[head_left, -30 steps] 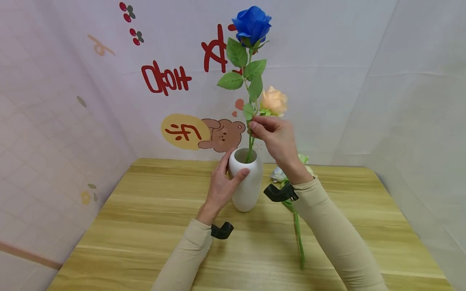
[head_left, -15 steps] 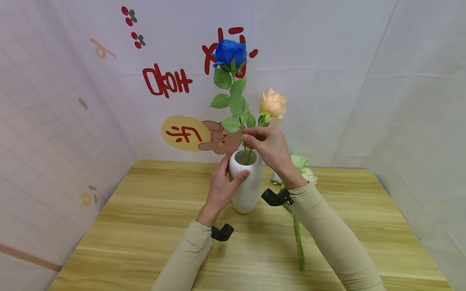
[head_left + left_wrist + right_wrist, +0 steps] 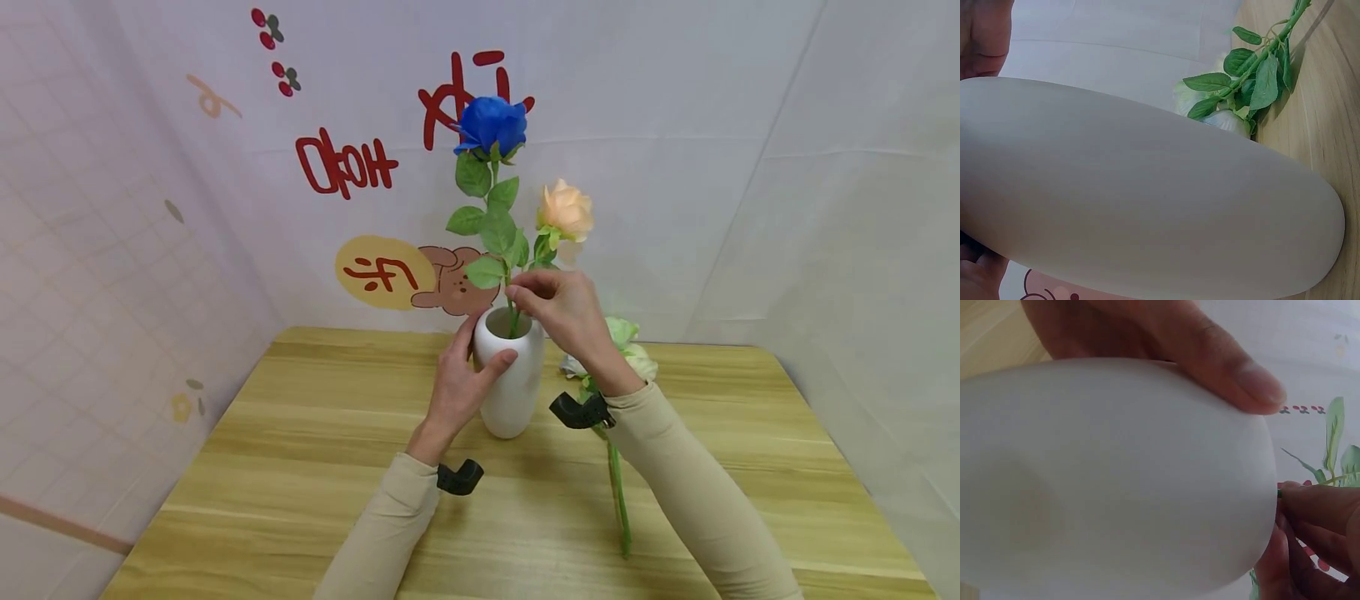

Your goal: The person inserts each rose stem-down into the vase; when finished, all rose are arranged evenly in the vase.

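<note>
A white vase [image 3: 512,392] stands upright on the table, two stems entering its mouth. My left hand [image 3: 461,383] grips its upper left side, thumb in front near the rim. Just above the mouth, my right hand [image 3: 566,312] pinches the green stem of a blue rose [image 3: 491,127]; the stem's lower end is hidden inside the vase. A peach rose [image 3: 566,210] leans to the right behind that hand, its stem also in the vase. In the right wrist view, the right fingertips [image 3: 1310,503] meet at the stem close to the rim.
Pale green and white roses [image 3: 622,333] lie on the wooden table [image 3: 300,467] right of the vase, partly covered by my right forearm, stems toward me. A white cloth backdrop [image 3: 660,167] with red characters and a bear print rises behind the table.
The blue rose has gone down into the vase, swinging left and then slightly back right. My right hand has lowered with it toward the rim. My left hand stays on the vase.
</note>
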A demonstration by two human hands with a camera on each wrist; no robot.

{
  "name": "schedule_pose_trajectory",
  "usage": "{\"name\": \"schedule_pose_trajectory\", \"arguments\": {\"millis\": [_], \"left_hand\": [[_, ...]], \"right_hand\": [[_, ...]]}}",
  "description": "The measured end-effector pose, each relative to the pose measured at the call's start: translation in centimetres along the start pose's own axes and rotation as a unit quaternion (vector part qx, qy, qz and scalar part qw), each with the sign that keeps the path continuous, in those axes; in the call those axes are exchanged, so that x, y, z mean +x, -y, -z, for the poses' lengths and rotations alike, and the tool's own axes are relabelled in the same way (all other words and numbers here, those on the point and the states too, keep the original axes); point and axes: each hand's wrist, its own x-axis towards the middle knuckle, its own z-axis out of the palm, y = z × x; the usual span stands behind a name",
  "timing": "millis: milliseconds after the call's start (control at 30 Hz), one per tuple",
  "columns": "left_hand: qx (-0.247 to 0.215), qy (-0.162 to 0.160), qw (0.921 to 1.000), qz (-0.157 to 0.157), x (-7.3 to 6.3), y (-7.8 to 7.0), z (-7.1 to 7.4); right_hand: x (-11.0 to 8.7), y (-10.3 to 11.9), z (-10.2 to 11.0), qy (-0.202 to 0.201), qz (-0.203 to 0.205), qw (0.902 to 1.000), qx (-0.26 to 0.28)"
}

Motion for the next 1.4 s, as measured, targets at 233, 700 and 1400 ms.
{"name": "schedule_pose_trajectory", "arguments": {"millis": [233,700,1400], "left_hand": [[-0.005,0.009,0.9999,0.0,0.2,-0.1,-0.4],[-0.004,0.014,0.9999,0.001,0.8,0.1,-1.2],[-0.04,0.003,0.9985,0.038,0.2,1.2,-0.6]], "right_hand": [[-0.8,-0.6,0.1,-0.017,0.048,0.9953,-0.082],[-2.2,-2.9,0.4,-0.047,0.072,0.9939,-0.07],[-9.6,-10.5,5.1,-0.035,-0.043,0.9983,-0.017]]}}
